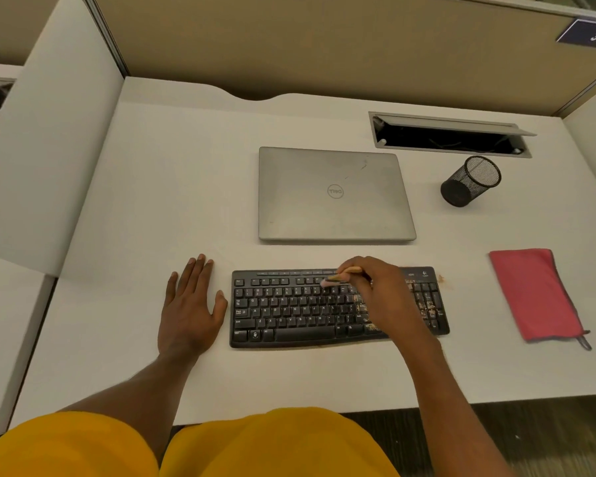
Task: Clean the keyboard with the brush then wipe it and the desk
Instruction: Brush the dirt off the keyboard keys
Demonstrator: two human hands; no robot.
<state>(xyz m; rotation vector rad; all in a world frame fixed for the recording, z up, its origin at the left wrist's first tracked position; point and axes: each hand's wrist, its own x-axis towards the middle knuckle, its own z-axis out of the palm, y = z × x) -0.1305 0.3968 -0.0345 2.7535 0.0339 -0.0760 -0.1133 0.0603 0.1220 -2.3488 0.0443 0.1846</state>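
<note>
Observed: the keyboard [324,308] lies on the desk [186,201] in front of the person, just short of a closed laptop [334,194]. The right hand [375,290] hovers over its upper middle rows, fingers curled and pinched on a small brush [339,276], with the pale bristle tip on the keys near the number row. The left hand [190,304] rests flat on the desk just beside the keyboard's left end, fingers straight and close together, thumb spread. I cannot tell whether the thumb touches the casing.

Findings: brown crumbs [427,306] remain on the right-hand keys and numpad, and 1 patch lies on the desk off the top right corner. The red cloth [534,294] lies unused, well to the right.

Assessment: brushing is in hand and looks incomplete.

Recommendation: work in short strokes along each row in 1 direction, toward the soiled right end, with bristles angled into the gaps. Bracing the casing with the left hand would likely prevent sliding. Sweep debris toward 1 desk spot for wiping.
</note>
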